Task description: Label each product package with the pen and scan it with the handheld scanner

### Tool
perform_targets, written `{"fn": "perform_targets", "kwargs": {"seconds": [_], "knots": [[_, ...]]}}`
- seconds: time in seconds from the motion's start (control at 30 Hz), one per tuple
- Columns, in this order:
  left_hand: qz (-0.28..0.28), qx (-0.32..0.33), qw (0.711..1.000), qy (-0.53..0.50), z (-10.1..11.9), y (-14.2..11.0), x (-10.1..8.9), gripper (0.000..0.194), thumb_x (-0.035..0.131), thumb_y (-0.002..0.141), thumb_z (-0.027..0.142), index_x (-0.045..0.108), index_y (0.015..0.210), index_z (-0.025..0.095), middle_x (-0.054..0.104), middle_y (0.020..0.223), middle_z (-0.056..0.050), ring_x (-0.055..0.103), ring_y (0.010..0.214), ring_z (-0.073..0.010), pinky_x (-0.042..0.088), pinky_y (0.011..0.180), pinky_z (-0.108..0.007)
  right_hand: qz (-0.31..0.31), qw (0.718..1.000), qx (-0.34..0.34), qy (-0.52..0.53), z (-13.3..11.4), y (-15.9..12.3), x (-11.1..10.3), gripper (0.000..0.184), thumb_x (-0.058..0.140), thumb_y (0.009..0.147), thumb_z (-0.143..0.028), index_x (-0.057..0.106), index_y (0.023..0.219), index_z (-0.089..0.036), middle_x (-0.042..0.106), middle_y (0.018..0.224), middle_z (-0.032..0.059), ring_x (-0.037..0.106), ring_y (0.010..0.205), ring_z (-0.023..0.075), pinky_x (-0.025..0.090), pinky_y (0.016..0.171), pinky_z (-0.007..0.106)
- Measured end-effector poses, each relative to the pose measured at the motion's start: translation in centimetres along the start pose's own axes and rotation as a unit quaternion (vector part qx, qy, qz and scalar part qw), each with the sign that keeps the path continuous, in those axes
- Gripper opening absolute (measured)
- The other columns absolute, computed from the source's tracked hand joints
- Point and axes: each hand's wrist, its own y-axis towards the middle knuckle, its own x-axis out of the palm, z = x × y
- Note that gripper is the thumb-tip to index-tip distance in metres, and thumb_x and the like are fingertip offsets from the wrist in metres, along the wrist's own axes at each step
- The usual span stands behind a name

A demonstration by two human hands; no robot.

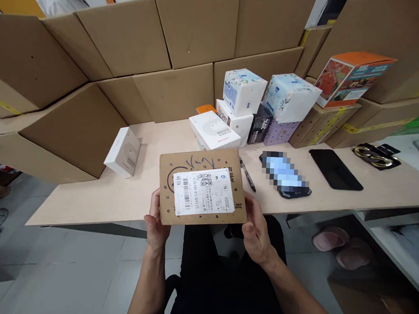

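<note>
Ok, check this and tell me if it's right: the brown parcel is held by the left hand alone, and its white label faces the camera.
Not quite: the head view shows the brown parcel held by both the left hand and the right hand. Its white label does face the camera.

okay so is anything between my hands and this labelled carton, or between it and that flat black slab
Nothing visible separates the left hand or right hand from the carton; both hold its sides. Between it and the black slab, a pen and the lit phone lie.
</note>
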Motion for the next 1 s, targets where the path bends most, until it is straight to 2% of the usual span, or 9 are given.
{"fn": "perform_targets", "kwargs": {"seconds": [0.17,0.3,0.4,0.5,0.63,0.77,0.93,1.0], "knots": [[-0.005,0.017,1.0,0.012,-0.1,0.8,1.0,0.075,0.061,0.07,0.081,0.059,0.124,0.029,0.063,0.128,-0.008,0.058,0.125,-0.0335,0.054,0.097,-0.044,-0.008,1.0,-0.011,0.006,0.2,0.9,-0.7,0.073,0.051,0.085,-0.075,0.044,0.142,-0.029,0.046,0.149,0.0119,0.042,0.141,0.0329,0.037,0.118,0.049],[-0.017,0.009,0.999,-0.027,-0.5,1.8,1.8,0.069,0.062,0.074,0.076,0.059,0.123,0.028,0.063,0.128,-0.008,0.061,0.12,-0.0302,0.054,0.095,-0.041,0.02,1.0,-0.002,-0.002,0.3,2.0,-0.8,0.063,0.05,0.09,-0.069,0.046,0.139,-0.029,0.05,0.146,0.0109,0.049,0.135,0.029,0.044,0.113,0.044],[-0.016,0.009,0.999,-0.031,-0.7,2.5,2.5,0.072,0.062,0.074,0.076,0.057,0.126,0.027,0.061,0.132,-0.009,0.058,0.122,-0.0279,0.052,0.098,-0.04,0.038,0.999,-0.004,0.007,0.3,3.3,-0.8,0.06,0.049,0.091,-0.069,0.05,0.133,-0.026,0.057,0.14,0.0116,0.056,0.127,0.0292,0.052,0.103,0.045],[-0.015,0.007,0.999,-0.03,-0.8,2.6,2.8,0.074,0.063,0.074,0.076,0.056,0.128,0.026,0.059,0.135,-0.009,0.056,0.125,-0.028,0.05,0.101,-0.041,0.039,0.999,-0.012,0.011,0.3,3.9,-0.9,0.056,0.047,0.092,-0.067,0.052,0.131,-0.026,0.061,0.136,0.0109,0.06,0.123,0.0296,0.055,0.098,0.046],[-0.029,0.022,0.999,-0.025,-0.9,1.9,2.2,0.074,0.07,0.073,0.07,0.056,0.131,0.026,0.062,0.13,-0.009,0.059,0.12,-0.0279,0.052,0.098,-0.04,0.035,0.999,-0.024,0.015,0.5,3.0,-1.2,0.053,0.048,0.095,-0.059,0.05,0.139,-0.028,0.058,0.142,0.0093,0.055,0.13,0.0303,0.052,0.104,0.049],[-0.028,0.053,0.997,-0.042,-1.3,1.0,1.4,0.067,0.079,0.069,0.058,0.06,0.125,0.026,0.066,0.118,-0.007,0.065,0.105,-0.0243,0.055,0.087,-0.035,0.016,0.998,-0.042,0.044,1.0,2.0,-1.5,0.055,0.05,0.095,-0.052,0.046,0.146,-0.03,0.05,0.151,0.0056,0.045,0.141,0.0311,0.042,0.116,0.05],[-0.058,0.066,0.996,-0.026,-2.2,0.1,1.0,0.056,0.082,0.07,0.035,0.061,0.121,0.025,0.068,0.107,-0.006,0.067,0.098,-0.0207,0.055,0.08,-0.029,0.013,0.999,-0.029,0.029,1.8,1.9,-2.0,0.052,0.047,0.098,-0.045,0.045,0.148,-0.031,0.048,0.154,0.0034,0.045,0.141,0.0295,0.043,0.116,0.049],[-0.067,0.066,0.995,-0.023,-2.7,-0.2,1.0,0.053,0.08,0.073,0.03,0.061,0.121,0.025,0.067,0.105,-0.006,0.067,0.097,-0.0188,0.055,0.08,-0.027,0.025,0.999,-0.032,-0.001,2.0,2.0,-2.2,0.053,0.045,0.099,-0.044,0.044,0.15,-0.03,0.047,0.155,0.0032,0.043,0.143,0.0286,0.04,0.118,0.049]]}}
